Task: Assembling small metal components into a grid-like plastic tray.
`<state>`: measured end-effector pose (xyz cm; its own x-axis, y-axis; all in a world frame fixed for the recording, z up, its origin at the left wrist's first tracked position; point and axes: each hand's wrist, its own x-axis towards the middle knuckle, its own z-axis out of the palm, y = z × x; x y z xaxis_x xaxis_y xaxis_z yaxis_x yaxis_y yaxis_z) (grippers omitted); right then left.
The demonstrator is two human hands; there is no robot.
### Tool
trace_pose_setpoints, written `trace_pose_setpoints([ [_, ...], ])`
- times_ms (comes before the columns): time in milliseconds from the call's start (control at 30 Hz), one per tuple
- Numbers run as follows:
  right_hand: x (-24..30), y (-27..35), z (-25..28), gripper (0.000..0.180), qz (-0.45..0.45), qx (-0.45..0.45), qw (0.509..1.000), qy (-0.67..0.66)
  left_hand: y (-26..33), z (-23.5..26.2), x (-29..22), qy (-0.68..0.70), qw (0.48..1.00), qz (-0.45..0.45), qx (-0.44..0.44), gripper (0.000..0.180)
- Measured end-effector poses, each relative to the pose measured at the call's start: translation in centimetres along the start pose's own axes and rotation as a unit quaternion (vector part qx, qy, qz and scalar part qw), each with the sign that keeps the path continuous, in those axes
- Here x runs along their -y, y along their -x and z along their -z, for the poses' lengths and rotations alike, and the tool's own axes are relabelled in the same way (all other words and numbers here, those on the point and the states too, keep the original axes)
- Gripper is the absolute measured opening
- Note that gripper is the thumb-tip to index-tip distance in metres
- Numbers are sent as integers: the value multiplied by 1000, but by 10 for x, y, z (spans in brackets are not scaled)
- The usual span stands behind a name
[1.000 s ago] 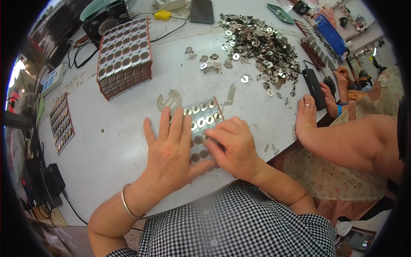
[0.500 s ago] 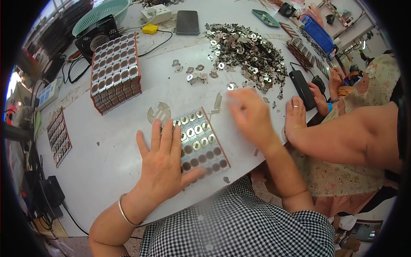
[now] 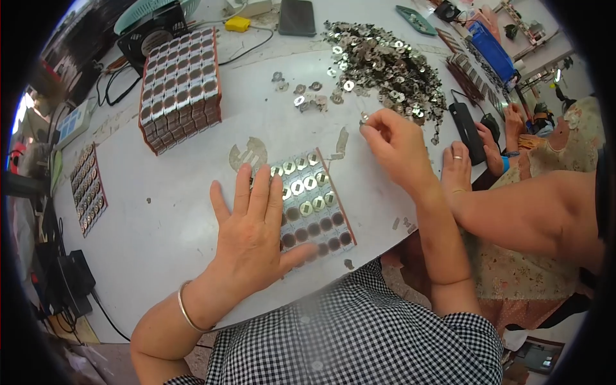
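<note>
**Seating metal tabs on a cell tray**

At the near edge of the white table (image 3: 192, 212), I keep my left hand (image 3: 256, 237) spread flat, fingers wide, pressing on the left part of the brown-edged cell tray (image 3: 314, 205) to steady it. My right hand (image 3: 394, 144) is raised beyond the tray's far right corner, thumb and forefinger pinched narrow on one small metal tab (image 3: 364, 118). The tray's far rows already carry bright tabs; the near rows show bare dark cell ends. The supply, a loose heap of tabs (image 3: 385, 61), lies further back on the table, well apart from the tray, with a few strays between.

To do this step well, in my judgement, I should hold the tab by its edge, bring it level over the next bare cell, and lower it squarely so it sits centred, while my flat hand stops the tray from sliding.

A filled block of cells (image 3: 181, 83) stands at far left. Another person's hand (image 3: 459, 170), wearing a ring, rests at the table edge on the right.
</note>
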<state>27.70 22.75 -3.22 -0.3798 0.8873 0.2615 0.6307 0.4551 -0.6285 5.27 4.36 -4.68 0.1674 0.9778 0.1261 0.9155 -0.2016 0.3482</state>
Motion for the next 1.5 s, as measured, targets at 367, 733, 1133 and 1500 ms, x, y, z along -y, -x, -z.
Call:
trace_pose_setpoints([
  [367, 59, 48, -6, 10, -32, 209, 951, -227, -1, -3, -1, 4, 1000, 0, -13, 109],
  [733, 79, 53, -24, 16, 40, 280, 950, -129, -3, 0, 6, 50, 997, -15, -60, 100],
  [1133, 80, 64, -38, 16, 115, 210, 969, -59, -5, -4, 6, 57, 995, -11, -84, 91],
  [1500, 75, 79, -43, 22, 107, 121, 987, -11, -2, -5, 5, 50, 995, -5, -83, 92],
])
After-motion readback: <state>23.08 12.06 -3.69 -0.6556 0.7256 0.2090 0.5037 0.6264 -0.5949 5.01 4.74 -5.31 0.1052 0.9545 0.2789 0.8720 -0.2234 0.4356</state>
